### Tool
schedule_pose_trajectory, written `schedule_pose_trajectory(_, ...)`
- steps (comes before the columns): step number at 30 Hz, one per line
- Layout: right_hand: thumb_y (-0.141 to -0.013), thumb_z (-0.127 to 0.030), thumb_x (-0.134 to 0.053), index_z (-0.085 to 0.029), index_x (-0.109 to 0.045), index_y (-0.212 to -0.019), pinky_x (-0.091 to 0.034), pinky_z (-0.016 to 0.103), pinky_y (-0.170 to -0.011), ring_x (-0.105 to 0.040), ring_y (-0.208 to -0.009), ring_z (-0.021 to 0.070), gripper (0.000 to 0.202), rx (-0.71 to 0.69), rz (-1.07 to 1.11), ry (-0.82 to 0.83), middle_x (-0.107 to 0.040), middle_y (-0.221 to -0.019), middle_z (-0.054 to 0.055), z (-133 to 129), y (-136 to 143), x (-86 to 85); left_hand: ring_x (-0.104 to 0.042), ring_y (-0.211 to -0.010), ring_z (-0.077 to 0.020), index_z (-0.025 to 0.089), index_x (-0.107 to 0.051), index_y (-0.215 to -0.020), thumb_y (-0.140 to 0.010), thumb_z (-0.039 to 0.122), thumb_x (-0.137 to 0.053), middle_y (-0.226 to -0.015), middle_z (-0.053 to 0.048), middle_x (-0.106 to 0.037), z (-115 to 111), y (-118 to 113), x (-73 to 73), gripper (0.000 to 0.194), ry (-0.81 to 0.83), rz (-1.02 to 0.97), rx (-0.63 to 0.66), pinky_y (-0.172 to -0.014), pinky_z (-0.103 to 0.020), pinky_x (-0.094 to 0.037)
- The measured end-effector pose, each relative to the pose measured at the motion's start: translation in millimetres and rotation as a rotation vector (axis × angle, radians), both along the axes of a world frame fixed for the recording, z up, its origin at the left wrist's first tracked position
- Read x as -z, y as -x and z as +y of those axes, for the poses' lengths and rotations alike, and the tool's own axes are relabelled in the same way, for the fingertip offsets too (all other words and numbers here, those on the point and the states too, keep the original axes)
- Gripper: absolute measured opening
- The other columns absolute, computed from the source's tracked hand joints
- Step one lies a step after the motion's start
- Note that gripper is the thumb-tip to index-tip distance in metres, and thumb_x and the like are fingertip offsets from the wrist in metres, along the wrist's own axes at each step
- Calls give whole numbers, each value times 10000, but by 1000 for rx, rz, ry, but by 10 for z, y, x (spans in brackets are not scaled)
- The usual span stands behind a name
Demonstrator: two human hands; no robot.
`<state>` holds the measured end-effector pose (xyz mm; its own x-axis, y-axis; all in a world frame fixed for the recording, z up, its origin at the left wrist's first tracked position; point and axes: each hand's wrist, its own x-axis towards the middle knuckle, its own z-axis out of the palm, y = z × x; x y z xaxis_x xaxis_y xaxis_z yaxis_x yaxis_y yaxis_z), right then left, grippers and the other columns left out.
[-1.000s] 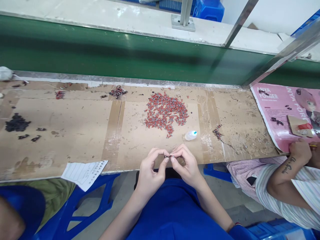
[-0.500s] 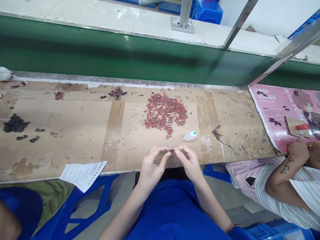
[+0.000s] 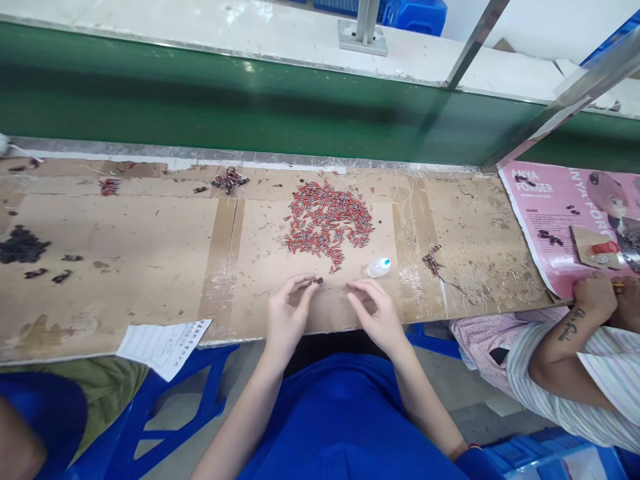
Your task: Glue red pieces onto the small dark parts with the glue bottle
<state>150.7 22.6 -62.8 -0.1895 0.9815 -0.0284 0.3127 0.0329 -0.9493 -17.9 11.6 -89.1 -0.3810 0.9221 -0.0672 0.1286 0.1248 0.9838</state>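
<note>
My left hand (image 3: 291,312) pinches a small dark part (image 3: 319,281) between thumb and fingertips, just above the cardboard-covered bench. A short way to its right, my right hand (image 3: 376,312) is held with bent fingers, the thumb a little apart from them and nothing visible between. Beyond both hands spreads a heap of small red parts with metal ends (image 3: 327,220). Nearest to my right hand lies a small translucent bottle with a blue tip (image 3: 379,267), tipped on its side.
Dark parts form a pile (image 3: 23,245) at the left. A red-and-black cluster (image 3: 229,180) sits toward the back; another bunch (image 3: 433,260) is at the right. Paper (image 3: 163,347) overhangs the front edge. A co-worker's arm (image 3: 565,347) is beside a pink poster (image 3: 545,220).
My hands, which met at one small dark-and-red part, have drawn apart. The left moved left and forward with the dark part; the right came off it. The view shifted slightly.
</note>
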Motion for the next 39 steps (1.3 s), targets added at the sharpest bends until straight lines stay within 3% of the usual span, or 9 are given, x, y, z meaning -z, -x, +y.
schedule_pose_trajectory(4,-914,-266,-549,-234,-699,-1037,-548,382,-808,-636,-940,226,197,-72,-169,-95,-686,-989,94,-37,-38,17,-721,-860,-215,174,-720,-843,-727,362,-693,-878,-81,-758,10,169,38,223,9,-11,-31,-863,-373,-575)
schedule_pose_trajectory(12,-914,-291,-566,-206,-717,-1004,-500,431,-862,-605,-917,268,195,61,-415,-142,-671,-921,112,139,309,183,-720,-826,-207,168,-718,-801,-682,353,-726,-831,-77,-758,-43,327,51,220,13,-67,-137,-869,-375,-573)
schedule_pose_trajectory(16,-920,-326,-559,-217,-716,-972,-470,436,-885,-566,-930,272,198,155,-471,-134,-624,-914,113,223,478,241,-715,-853,-204,173,-715,-810,-701,345,-716,-852,-73,-757,-71,330,3,204,9,-58,-129,-884,-376,-566)
schedule_pose_trajectory(20,-937,-304,-520,-221,-705,-891,-466,433,-876,-541,-946,272,208,138,-473,-132,-592,-936,111,239,522,235,-711,-828,-194,168,-706,-820,-716,360,-708,-845,-68,-750,-77,302,-16,218,13,-45,-105,-850,-359,-573)
schedule_pose_trajectory(26,-896,-347,-597,-211,-681,-971,-458,438,-901,-556,-967,276,178,169,-486,-158,-591,-966,108,258,567,230,-708,-819,-189,168,-693,-827,-726,375,-702,-843,-70,-742,-67,251,2,231,10,-55,-93,-835,-338,-571)
schedule_pose_trajectory(31,-906,-245,-577,-192,-692,-884,-469,450,-866,-561,-937,287,128,151,-581,-131,-611,-965,131,321,641,219,-713,-852,-193,162,-683,-853,-737,373,-695,-874,-77,-741,-76,252,-31,241,31,-58,-84,-855,-335,-564)
schedule_pose_trajectory(34,-908,-219,-567,-195,-683,-873,-481,440,-859,-583,-924,278,123,127,-515,-121,-645,-935,120,342,611,183,-716,-878,-202,165,-676,-860,-738,376,-696,-893,-81,-743,-81,265,-55,244,44,-64,-86,-872,-341,-559)
schedule_pose_trajectory(39,-917,-251,-550,-214,-694,-915,-534,348,-794,-646,-860,212,148,18,-104,-65,-690,-924,76,239,482,28,-721,-898,-221,168,-690,-880,-735,399,-703,-916,-90,-752,-101,239,-93,273,65,-102,-63,-894,-360,-557)
